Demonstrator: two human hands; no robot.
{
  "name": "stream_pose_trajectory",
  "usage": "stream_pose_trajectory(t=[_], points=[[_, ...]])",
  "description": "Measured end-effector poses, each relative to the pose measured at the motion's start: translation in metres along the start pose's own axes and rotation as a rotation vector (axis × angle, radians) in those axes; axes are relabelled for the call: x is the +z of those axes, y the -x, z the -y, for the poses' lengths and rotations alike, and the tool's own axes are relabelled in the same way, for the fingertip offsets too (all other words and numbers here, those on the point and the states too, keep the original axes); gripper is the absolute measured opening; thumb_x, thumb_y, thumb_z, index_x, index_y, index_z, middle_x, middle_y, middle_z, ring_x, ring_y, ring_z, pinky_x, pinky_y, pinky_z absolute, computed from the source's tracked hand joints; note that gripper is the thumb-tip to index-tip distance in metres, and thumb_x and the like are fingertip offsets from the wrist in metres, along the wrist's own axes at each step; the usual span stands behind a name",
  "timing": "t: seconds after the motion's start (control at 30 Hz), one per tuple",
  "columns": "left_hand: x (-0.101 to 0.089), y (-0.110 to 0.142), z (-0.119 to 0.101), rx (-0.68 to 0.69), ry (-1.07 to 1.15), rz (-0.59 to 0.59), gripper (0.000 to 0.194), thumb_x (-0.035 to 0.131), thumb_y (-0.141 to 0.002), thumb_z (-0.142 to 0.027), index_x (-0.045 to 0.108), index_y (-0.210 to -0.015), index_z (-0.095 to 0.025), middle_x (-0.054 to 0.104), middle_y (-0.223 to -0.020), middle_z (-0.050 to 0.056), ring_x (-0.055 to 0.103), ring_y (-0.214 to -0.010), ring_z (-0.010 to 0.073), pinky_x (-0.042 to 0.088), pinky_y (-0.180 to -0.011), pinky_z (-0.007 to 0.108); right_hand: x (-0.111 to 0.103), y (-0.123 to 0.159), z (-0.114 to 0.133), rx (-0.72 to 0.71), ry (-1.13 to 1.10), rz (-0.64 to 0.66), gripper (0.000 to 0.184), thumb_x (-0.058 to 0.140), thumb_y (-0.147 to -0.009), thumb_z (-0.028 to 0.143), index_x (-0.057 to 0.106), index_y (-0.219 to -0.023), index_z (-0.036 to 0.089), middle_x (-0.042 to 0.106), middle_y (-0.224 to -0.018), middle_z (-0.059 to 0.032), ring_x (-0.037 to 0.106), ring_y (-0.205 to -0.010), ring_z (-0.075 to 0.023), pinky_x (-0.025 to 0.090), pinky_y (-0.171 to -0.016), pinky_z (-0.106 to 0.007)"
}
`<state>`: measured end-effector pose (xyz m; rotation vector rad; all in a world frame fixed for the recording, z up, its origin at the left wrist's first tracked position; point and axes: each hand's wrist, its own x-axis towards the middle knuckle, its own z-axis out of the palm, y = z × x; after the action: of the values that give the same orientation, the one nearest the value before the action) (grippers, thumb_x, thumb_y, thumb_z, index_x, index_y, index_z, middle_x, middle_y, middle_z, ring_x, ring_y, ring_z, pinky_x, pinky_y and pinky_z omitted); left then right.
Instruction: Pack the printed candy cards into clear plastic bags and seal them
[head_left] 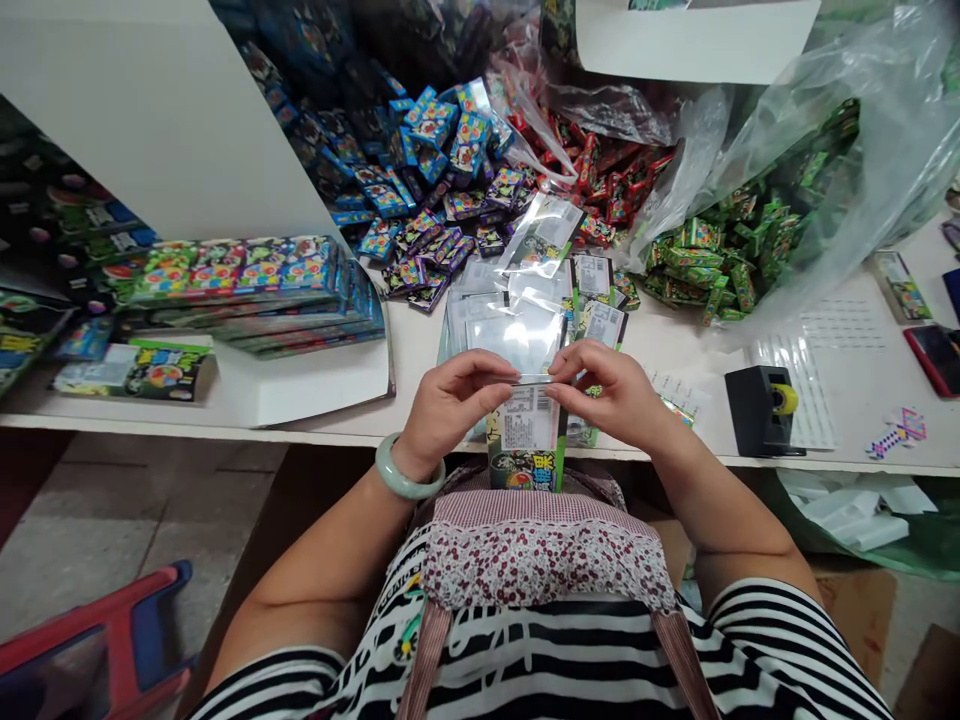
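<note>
Nearest the camera, a floral apron (547, 565) is covering part of a black-and-white striped shirt (562, 665). Above it I am holding a card-and-clear-plastic packet (525, 435) upper edge foremost, directly before the body, at the front edge of the white table (414, 350). My left hand (454, 402), wearing a pale green bangle (409, 470) at the wrist, is pinching the upper edge between thumb and forefinger; my right hand (606, 388) is pinching the same edge likewise, both grips standing narrow and the fingertips almost meeting.

The packet is showing a white label with print too small to read and, below, large blue and yellow Chinese characters, 果 being legible.

Just beyond the hands, flat clear packets (517, 325) with similar white labels are overlapping. Left, a stack of multicoloured packs (262, 280) is resting on a white box flap (322, 375); bare tabletop is lying between flap and flat packets. Right, a black tape dispenser (757, 410) with yellow tape is standing near the front edge, beside sticker sheets (808, 400).

Farther off, blue boxes (435, 130), purple boxes (442, 240) and red boxes (622, 185) are lying heaped; green boxes (712, 265) are spilling from a clear plastic bag (885, 150).
</note>
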<state>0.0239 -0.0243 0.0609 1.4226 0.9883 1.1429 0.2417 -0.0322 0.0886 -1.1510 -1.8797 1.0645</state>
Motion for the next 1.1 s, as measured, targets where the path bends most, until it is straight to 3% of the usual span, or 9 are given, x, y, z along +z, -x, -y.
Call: stream_pose_trajectory(t=[0.13,0.27,0.37,0.5,0.7,0.93,1.1], points=[[0.001,-0.002,-0.005,-0.016,-0.012,-0.010,0.012,0.074,-0.078,-0.031,0.069,-0.077,-0.020,0.070,-0.076,0.002,0.065,-0.072,0.0134,0.056,-0.067,0.028,-0.001,-0.007,0.001,0.040,-0.028,0.044,0.015,0.070,-0.083,0.032,0.059,-0.081,0.022,0.064,-0.088,-0.0020,0.059,-0.080,-0.0132,0.049,-0.064,-0.027],[-0.001,-0.005,-0.008,-0.090,0.012,-0.014,0.013,0.072,-0.080,-0.031,0.067,-0.077,-0.019,0.067,-0.071,0.001,0.063,-0.066,0.0130,0.055,-0.064,0.028,0.001,-0.013,0.001,0.180,-0.187,0.067,0.020,0.069,-0.082,0.038,0.062,-0.084,0.020,0.066,-0.082,-0.0018,0.058,-0.073,-0.0123,0.047,-0.063,-0.028],[-0.006,-0.006,-0.011,-0.066,0.002,0.070,0.016,0.072,-0.081,-0.031,0.065,-0.075,-0.019,0.065,-0.071,0.001,0.061,-0.067,0.0125,0.053,-0.064,0.028,0.001,-0.015,0.003,0.216,-0.205,0.078,0.019,0.069,-0.081,0.037,0.062,-0.080,0.019,0.066,-0.079,-0.0018,0.057,-0.069,-0.0121,0.047,-0.062,-0.029],[-0.014,-0.004,-0.010,0.011,-0.028,0.195,0.016,0.067,-0.086,-0.030,0.066,-0.076,-0.018,0.067,-0.080,0.004,0.062,-0.077,0.0138,0.053,-0.073,0.029,0.000,-0.012,0.007,0.140,-0.107,0.071,0.015,0.065,-0.084,0.033,0.063,-0.079,0.019,0.069,-0.082,-0.0036,0.061,-0.075,-0.0139,0.047,-0.065,-0.029],[-0.015,-0.007,-0.010,0.018,-0.074,0.137,0.014,0.065,-0.088,-0.028,0.064,-0.079,-0.017,0.065,-0.076,0.001,0.061,-0.072,0.0122,0.051,-0.066,0.026,0.004,-0.012,0.011,0.109,-0.033,-0.002,0.010,0.062,-0.084,0.029,0.064,-0.082,0.019,0.068,-0.081,-0.0024,0.060,-0.072,-0.0119,0.045,-0.060,-0.026],[-0.021,-0.008,-0.012,0.091,-0.035,0.310,0.015,0.062,-0.092,-0.028,0.069,-0.083,-0.018,0.069,-0.083,0.005,0.066,-0.080,0.0139,0.055,-0.073,0.028,-0.003,-0.010,0.014,0.040,-0.004,0.072,0.010,0.059,-0.087,0.024,0.061,-0.079,0.019,0.067,-0.079,-0.0017,0.060,-0.072,-0.0109,0.045,-0.059,-0.024],[-0.029,0.000,-0.004,0.181,-0.047,0.316,0.012,0.068,-0.090,-0.026,0.074,-0.099,-0.022,0.074,-0.096,0.007,0.070,-0.091,0.0171,0.060,-0.080,0.032,-0.001,0.004,0.004,-0.081,-0.036,0.026,0.011,0.067,-0.089,0.031,0.065,-0.091,0.020,0.069,-0.092,-0.0034,0.064,-0.081,-0.0125,0.053,-0.067,-0.026]])
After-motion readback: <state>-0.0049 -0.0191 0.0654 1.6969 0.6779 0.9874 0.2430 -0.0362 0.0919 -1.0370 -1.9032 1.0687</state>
